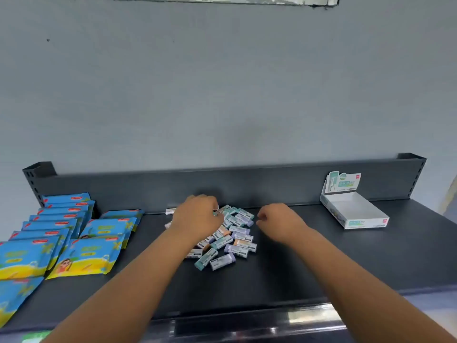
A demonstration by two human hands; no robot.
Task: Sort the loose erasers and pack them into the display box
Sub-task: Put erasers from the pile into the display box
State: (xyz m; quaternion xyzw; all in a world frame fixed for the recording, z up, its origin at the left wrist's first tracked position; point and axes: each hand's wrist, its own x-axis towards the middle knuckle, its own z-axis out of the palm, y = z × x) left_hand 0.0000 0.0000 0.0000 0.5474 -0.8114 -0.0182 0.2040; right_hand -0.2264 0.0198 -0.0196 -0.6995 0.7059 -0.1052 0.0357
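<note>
A heap of erasers is being carried at the middle of the dark shelf, blue packets at its left, the display box at its right.

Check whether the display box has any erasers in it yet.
Empty: the display box shows only bare white floor inside.

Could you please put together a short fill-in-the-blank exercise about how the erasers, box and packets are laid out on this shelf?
1. The loose erasers lie in a pile in the ___ of the dark shelf.
2. The white display box stands toward the shelf's ___ end.
3. The display box holds ___ erasers at this moment.
4. The blue packets lie at the shelf's ___ end.
Missing words: middle; right; no; left.
</note>
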